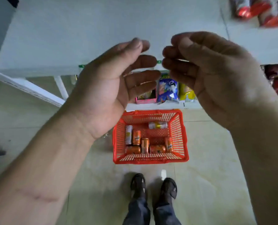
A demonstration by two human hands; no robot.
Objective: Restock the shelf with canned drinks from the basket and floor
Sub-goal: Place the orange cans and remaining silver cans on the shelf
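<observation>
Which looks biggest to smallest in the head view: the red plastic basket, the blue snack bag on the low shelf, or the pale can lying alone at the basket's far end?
1. Red plastic basket
2. Blue snack bag
3. Pale can

The bag sits farther away than the can, so its lead is likely real.

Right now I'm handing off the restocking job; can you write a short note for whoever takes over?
Left hand and right hand: both raised over the white shelf, fingers relaxed, holding nothing.
Orange basket sits on the floor in front of the feet, below the lower snack shelf.
In it: five orange cans and two pale cans, all lying on their sides.
Done: no can shows on the shelf in view.
Left: move all seven cans up.
</observation>
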